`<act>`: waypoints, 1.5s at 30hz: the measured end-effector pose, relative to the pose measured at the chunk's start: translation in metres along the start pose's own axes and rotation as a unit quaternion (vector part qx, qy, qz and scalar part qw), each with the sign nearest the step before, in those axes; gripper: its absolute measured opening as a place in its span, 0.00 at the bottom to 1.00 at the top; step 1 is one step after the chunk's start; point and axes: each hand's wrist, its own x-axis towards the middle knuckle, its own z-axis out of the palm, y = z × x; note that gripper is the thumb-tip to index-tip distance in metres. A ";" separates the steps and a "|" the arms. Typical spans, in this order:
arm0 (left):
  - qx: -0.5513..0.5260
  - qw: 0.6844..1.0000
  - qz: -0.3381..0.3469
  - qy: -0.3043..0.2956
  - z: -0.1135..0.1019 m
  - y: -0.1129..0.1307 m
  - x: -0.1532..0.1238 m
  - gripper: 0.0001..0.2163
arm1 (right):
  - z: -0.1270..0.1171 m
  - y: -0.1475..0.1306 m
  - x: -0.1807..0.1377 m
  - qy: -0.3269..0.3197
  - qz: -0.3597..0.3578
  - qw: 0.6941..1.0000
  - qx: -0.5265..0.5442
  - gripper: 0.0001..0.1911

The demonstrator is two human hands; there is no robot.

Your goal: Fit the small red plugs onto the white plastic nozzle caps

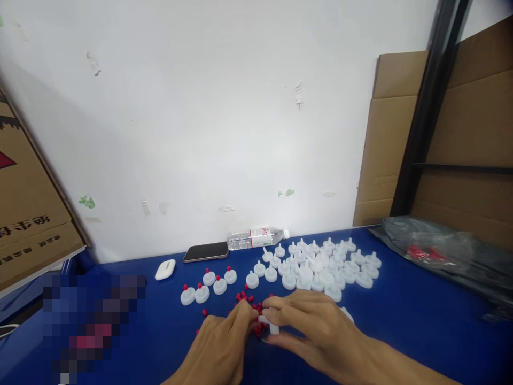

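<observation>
My left hand (224,337) and my right hand (308,321) meet low over the blue table (401,315), fingertips pinched together. Between the right fingers sits a small white plastic cap (269,322). The left fingertips press at it, over a scatter of tiny red plugs (248,299). What the left fingers pinch is too small to name. To the left stand several white caps with red plugs fitted (208,286). Behind the hands lies a large group of plain white caps (320,264).
A water bottle (256,238) lies against the white wall, with a phone (206,251) and a white earbud case (165,269) beside it. A dark plastic bag (441,251) with red parts lies at the right. Cardboard (385,144) leans at both sides.
</observation>
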 end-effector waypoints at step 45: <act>0.196 0.946 -0.175 -0.190 -0.072 -0.080 0.016 0.21 | -0.015 0.020 0.012 0.000 -0.002 0.975 -0.223 0.17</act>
